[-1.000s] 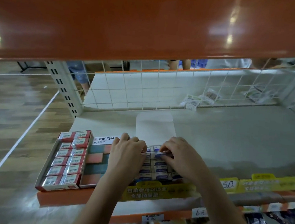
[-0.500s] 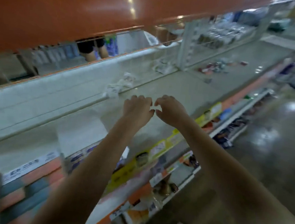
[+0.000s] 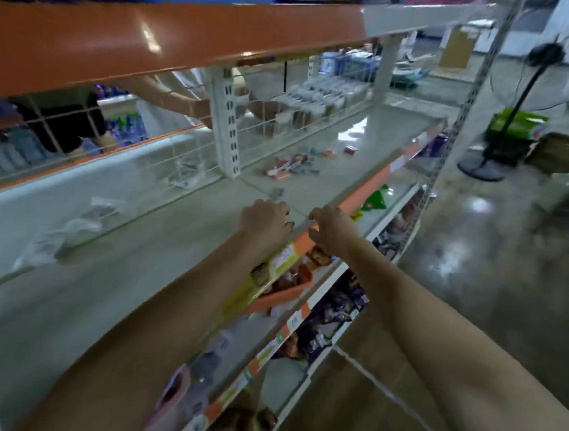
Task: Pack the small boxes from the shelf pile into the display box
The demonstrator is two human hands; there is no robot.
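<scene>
Both hands have swung off the display box, reaching along the shelf (image 3: 314,170) toward the small boxes (image 3: 289,167). Left hand (image 3: 265,218) and right hand (image 3: 332,228) look loosely curled, holding nothing, so next batch isn't grabbed yet.

i see dim, greenish light, white glare on the orange shelf beam (image 3: 160,46) and on the floor right of it; motion blur, edges bowed.
</scene>
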